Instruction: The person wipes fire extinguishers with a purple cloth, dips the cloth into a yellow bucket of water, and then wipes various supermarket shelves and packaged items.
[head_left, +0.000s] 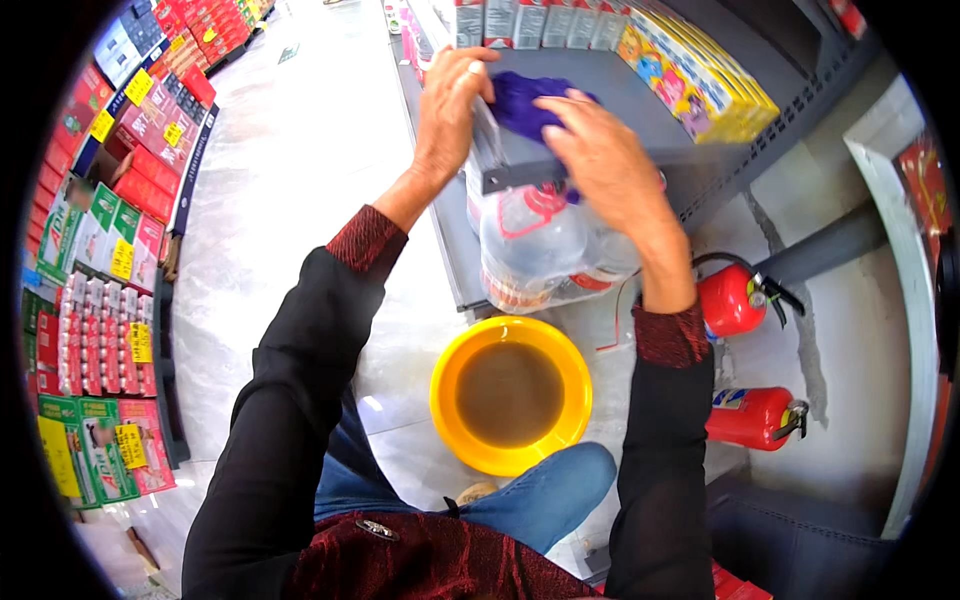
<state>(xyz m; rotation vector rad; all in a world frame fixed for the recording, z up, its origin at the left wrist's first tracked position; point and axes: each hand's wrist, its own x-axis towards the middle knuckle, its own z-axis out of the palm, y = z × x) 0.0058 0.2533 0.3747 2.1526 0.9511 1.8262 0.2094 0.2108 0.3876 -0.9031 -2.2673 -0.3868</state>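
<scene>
A crumpled purple cloth (517, 105) lies on a dark grey metal shelf board (585, 69) near its front corner. My right hand (607, 161) is over the cloth, fingers bent onto it, and a bit of purple shows below the board's edge beside the hand. My left hand (450, 105) is at the left edge of the board, its curled fingertips meeting the cloth; whether they grip the cloth or the edge is hidden. Under the board stands a shrink-wrapped pack of large clear bottles (536, 240) with a pink carry handle.
A yellow basin (442, 375) of murky water sits on the floor before my knees. Two red fire extinguishers (731, 300) lie at the right. Yellow illustrated boxes (697, 90) and a row of cartons (529, 24) occupy the shelf. Stacked boxed goods (105, 315) line the left.
</scene>
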